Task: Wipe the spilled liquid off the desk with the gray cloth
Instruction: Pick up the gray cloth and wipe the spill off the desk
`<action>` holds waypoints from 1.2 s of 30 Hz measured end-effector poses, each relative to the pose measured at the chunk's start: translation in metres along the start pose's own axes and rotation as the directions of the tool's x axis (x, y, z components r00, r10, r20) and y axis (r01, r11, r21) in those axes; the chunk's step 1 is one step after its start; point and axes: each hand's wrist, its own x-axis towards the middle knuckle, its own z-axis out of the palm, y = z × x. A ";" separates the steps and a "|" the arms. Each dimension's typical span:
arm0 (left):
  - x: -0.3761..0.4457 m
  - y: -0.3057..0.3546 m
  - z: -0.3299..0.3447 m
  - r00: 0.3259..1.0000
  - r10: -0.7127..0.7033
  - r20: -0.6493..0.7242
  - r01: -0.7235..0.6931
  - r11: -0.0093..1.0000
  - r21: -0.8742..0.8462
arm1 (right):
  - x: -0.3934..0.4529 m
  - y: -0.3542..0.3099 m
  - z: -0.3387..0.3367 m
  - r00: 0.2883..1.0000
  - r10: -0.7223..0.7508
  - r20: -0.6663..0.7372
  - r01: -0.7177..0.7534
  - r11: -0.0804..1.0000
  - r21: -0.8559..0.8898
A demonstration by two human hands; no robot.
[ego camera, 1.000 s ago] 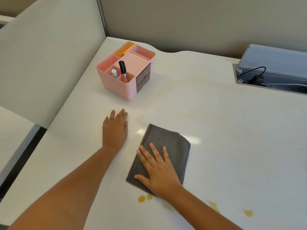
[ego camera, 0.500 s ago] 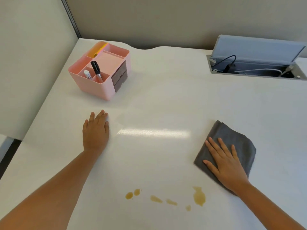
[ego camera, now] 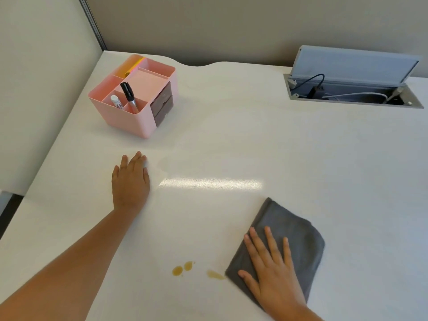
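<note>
Two flat hands on a white tabletop, the right one pressing a gray cloth beside amber spill drops

At the far left a pink organizer stands with a black marker upright in one compartment; nearer, the left hand lies palm down, fingers extended and close together, holding nothing, on the tabletop. Spilled liquid shows as small amber drops between the two forearms, the rightmost drop just beside the cloth's left edge. The gray cloth, folded, lies under the right hand, whose fingers spread flat over its near-left part. An open cable hatch sits far right
</note>
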 end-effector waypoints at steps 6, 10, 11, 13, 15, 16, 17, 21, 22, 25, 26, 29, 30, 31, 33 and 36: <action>-0.001 0.001 -0.001 1.000 -0.014 0.012 0.014 1.000 0.007 | 0.037 -0.080 -0.004 0.998 -0.037 0.056 0.034 0.998 0.049; 0.000 0.002 -0.003 1.000 0.001 0.015 -0.001 1.000 0.015 | 0.058 -0.110 -0.014 0.997 -0.028 0.073 0.022 0.997 0.080; 0.000 0.002 -0.003 1.000 0.003 0.018 -0.003 1.000 0.015 | 0.059 -0.107 -0.015 0.996 -0.050 0.072 0.043 0.995 0.094; -0.001 0.002 -0.005 1.000 0.003 0.019 -0.003 1.000 0.016 | 0.058 -0.090 -0.018 0.975 -0.215 0.057 0.210 0.974 0.082; -0.001 0.003 -0.006 1.000 -0.002 0.020 0.002 1.000 0.014 | 0.060 -0.058 -0.020 0.836 -0.547 0.049 0.547 0.837 0.005; -0.002 0.002 -0.007 1.000 -0.008 0.026 0.007 1.000 0.012 | 0.063 -0.040 -0.020 0.714 -0.698 0.059 0.700 0.713 -0.041; -0.001 0.003 -0.007 0.999 -0.010 0.032 0.010 1.000 0.005 | 0.068 -0.024 -0.021 0.592 -0.802 0.079 0.806 0.586 -0.085; 0.000 0.001 -0.009 0.997 -0.055 0.050 0.058 0.996 -0.062 | 0.094 -0.001 -0.023 0.270 -0.950 0.158 0.958 0.249 -0.144; 0.000 0.001 -0.010 0.997 -0.063 0.051 0.067 0.995 -0.079 | 0.101 -0.006 -0.023 0.226 -0.959 0.172 0.969 0.202 -0.143; 0.001 0.002 -0.012 0.996 -0.070 0.049 0.075 0.992 -0.106 | 0.115 -0.026 -0.021 0.147 -0.975 0.165 0.984 0.126 -0.129; 0.001 0.002 -0.012 0.997 -0.066 0.051 0.071 0.992 -0.103 | 0.117 -0.033 -0.019 0.143 -0.979 0.148 0.987 0.129 -0.095; 0.003 -0.001 -0.009 0.998 -0.050 0.041 0.054 0.994 -0.095 | 0.123 -0.056 -0.013 0.193 -0.975 0.110 0.973 0.205 0.106; 0.002 -0.001 -0.009 0.998 -0.051 0.039 0.054 0.994 -0.099 | 0.125 -0.065 -0.012 0.224 -0.970 0.096 0.956 0.238 0.173; 0.003 -0.002 -0.008 0.998 -0.048 0.035 0.052 0.994 -0.101 | 0.129 -0.071 -0.012 0.261 -0.962 0.079 0.936 0.272 0.222; 0.003 -0.003 -0.008 0.999 -0.044 0.030 0.047 0.993 -0.108 | 0.135 -0.083 -0.011 0.340 -0.939 0.056 0.899 0.342 0.274; 0.005 -0.004 -0.008 0.997 -0.067 0.038 0.072 0.987 -0.143 | 0.149 -0.092 -0.009 0.450 -0.892 0.043 0.856 0.445 0.263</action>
